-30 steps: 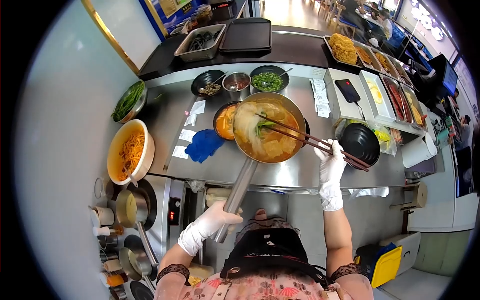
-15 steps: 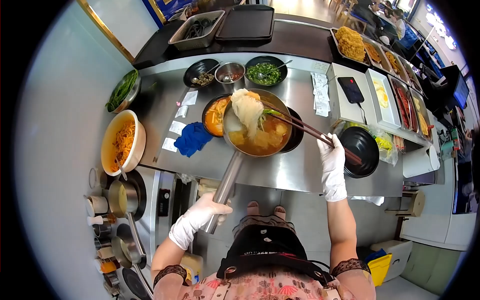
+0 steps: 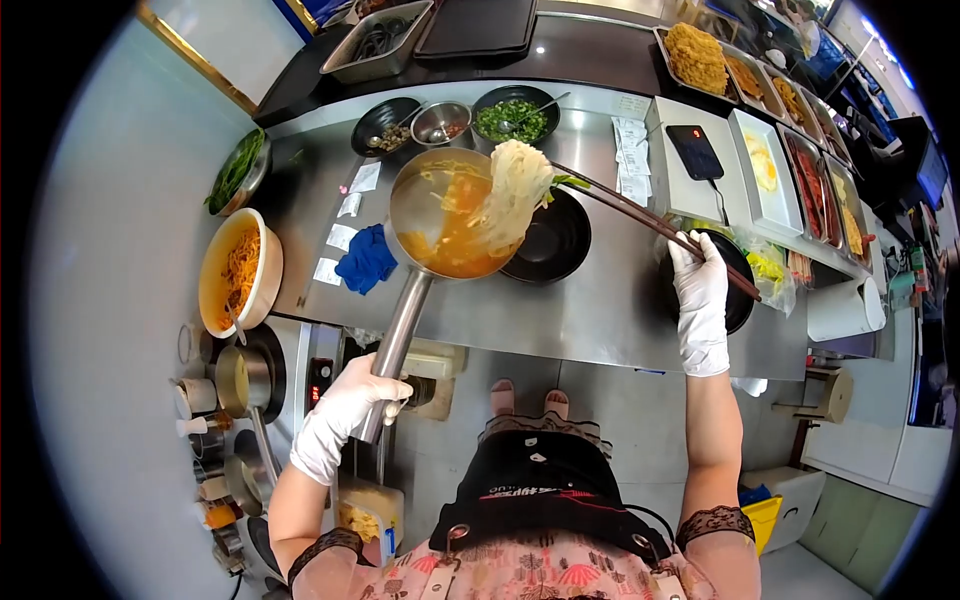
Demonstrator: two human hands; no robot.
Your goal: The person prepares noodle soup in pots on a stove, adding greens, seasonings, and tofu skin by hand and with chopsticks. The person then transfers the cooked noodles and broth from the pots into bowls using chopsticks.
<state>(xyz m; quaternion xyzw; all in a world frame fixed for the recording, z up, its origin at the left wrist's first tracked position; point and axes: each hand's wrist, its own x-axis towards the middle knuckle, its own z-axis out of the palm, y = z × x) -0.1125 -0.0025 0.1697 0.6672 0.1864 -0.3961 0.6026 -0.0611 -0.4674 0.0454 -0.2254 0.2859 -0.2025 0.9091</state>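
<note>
My left hand (image 3: 350, 405), in a white glove, is closed around the metal handle of a saucepan (image 3: 403, 325). Orange-yellow broth (image 3: 452, 235) lies in the pan. My gloved right hand (image 3: 702, 290) grips a pair of long dark chopsticks (image 3: 625, 205). Their tips hold a hanging bundle of pale noodles (image 3: 515, 185) at the pan's right rim, with a bit of green leaf beside it. A black bowl (image 3: 560, 235) stands right of the pan, partly behind it. Under my right hand is another black bowl (image 3: 740, 312).
Bowls of chopped green onion (image 3: 510, 120) and other toppings line the back. A blue cloth (image 3: 366, 260) and paper slips lie left. A white bowl of orange shreds (image 3: 242, 275) stands farther left. A phone (image 3: 694, 152) and food trays (image 3: 765, 165) are at right.
The saucepan has shifted left, covering the soup bowl seen before and exposing more of the black bowl. My right hand moved right and up; the noodles hang nearer the pan's right rim.
</note>
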